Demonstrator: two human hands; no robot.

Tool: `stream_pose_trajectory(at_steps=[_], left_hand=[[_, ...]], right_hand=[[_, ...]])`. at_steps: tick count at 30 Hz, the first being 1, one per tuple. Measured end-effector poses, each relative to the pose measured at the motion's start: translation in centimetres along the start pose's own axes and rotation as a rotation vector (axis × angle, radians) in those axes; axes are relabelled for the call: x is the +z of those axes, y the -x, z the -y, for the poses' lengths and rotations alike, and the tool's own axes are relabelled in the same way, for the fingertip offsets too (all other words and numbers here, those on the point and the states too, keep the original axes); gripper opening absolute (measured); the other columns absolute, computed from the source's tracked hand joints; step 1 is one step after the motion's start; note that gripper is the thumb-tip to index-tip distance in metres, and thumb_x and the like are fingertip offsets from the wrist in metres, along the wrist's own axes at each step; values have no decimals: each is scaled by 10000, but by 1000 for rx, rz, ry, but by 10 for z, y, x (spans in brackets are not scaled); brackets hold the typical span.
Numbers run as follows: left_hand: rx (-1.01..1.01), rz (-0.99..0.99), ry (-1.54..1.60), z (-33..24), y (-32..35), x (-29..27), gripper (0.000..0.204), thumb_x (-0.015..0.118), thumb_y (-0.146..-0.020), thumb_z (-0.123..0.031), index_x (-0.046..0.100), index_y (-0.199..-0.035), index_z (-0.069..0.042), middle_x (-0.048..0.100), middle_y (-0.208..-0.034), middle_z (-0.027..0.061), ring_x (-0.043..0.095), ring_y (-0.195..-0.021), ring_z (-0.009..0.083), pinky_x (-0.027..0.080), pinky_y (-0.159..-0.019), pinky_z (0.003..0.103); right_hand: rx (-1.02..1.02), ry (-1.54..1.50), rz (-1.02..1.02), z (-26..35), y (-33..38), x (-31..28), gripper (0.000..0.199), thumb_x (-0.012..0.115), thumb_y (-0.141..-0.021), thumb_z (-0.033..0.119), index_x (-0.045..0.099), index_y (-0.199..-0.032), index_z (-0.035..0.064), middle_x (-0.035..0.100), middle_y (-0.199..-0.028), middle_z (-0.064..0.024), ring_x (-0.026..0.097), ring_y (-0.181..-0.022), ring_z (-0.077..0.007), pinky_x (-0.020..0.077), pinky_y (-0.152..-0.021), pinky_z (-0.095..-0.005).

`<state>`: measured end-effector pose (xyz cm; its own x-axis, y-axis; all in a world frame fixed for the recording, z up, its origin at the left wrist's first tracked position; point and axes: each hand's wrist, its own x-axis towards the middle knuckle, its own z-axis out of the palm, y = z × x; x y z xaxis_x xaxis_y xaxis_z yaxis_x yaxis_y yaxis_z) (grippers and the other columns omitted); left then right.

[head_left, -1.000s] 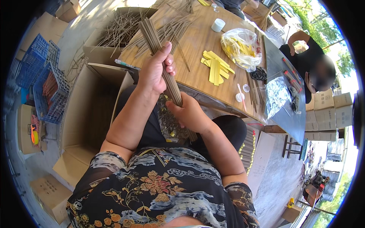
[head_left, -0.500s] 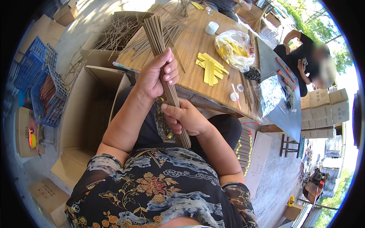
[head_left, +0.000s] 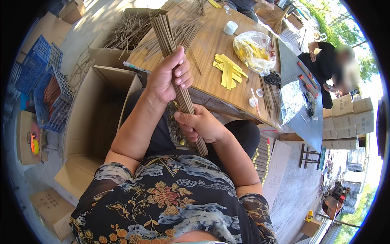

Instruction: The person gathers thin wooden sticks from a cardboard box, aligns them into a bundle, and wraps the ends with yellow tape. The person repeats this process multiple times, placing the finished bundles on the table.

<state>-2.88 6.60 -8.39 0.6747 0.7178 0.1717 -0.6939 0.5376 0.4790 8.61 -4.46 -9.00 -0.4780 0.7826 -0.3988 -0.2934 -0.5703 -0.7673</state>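
Observation:
A bundle of thin brown incense sticks (head_left: 164, 34) slants in front of my body, its upper end leaning away to the left and its lower end near my lap. My left hand (head_left: 170, 77) is wrapped round its middle, thumb on top. Lower down, my right hand (head_left: 201, 124) closes round the same bundle near its bottom end. Loose sticks (head_left: 183, 34) are spread on the wooden table (head_left: 207, 87) beyond my left hand. Flat yellow strips (head_left: 228, 71) lie crisscrossed on that table, beside a clear plastic bag (head_left: 260, 67) holding more of them.
An open cardboard box (head_left: 87, 110) stands at my left; another box of sticks (head_left: 130, 30) is behind it. Blue crates (head_left: 55, 99) sit farther left. A white jar (head_left: 230, 27) stands on the table. A person (head_left: 319, 61) is at the right, near stacked cartons (head_left: 345, 118).
Both hands keep their hold on the bundle, which has shifted only slightly. The table appears a little farther right. The person at the right has lowered the hand that held a phone-like object.

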Motion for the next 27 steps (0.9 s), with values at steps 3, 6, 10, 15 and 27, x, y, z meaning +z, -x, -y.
stream_pose_trajectory(at_steps=[3, 6, 10, 15, 27], left_hand=[[75, -410, -178, 6, -4, 9, 276, 537, -863, -321, 413, -684, -150, 361, -487, -57, 341, -378, 56, 309, -378, 208], [157, -513, -278, 7, -4, 12, 284, 593, -825, -327, 428, -669, -157, 371, -483, -54, 361, -389, 57, 315, -386, 212], [189, -562, -334, 10, -8, 13, 286, 615, -808, -334, 435, -679, -152, 380, -484, -49, 370, -391, 60, 321, -390, 212], [85, -445, -256, 8, -9, 9, 276, 579, -833, -340, 433, -723, -133, 386, -508, -49, 382, -416, 58, 332, -409, 211], [38, -372, -118, 9, -8, 9, 278, 530, -867, -314, 426, -681, -137, 380, -490, -55, 343, -380, 51, 299, -364, 202]], right_hand=[[-146, 547, -378, 0, -9, 2, 220, 555, -840, 218, 444, -757, 47, 435, -518, -5, 407, -382, -81, 334, -355, -233], [-256, 803, -536, -8, -19, -4, 257, 568, -815, 233, 454, -809, 3, 515, -566, -144, 516, -478, -270, 418, -487, -354], [-371, 970, -669, -13, -22, -6, 285, 576, -794, 227, 444, -815, -25, 532, -656, -249, 529, -586, -406, 430, -597, -428], [-204, 531, -342, -8, -15, -9, 194, 547, -832, 193, 435, -793, 39, 489, -559, -97, 478, -431, -216, 400, -424, -316], [-91, 161, -124, 1, -6, -10, 210, 559, -830, 184, 424, -729, 59, 437, -545, -2, 419, -405, -92, 360, -359, -232]])
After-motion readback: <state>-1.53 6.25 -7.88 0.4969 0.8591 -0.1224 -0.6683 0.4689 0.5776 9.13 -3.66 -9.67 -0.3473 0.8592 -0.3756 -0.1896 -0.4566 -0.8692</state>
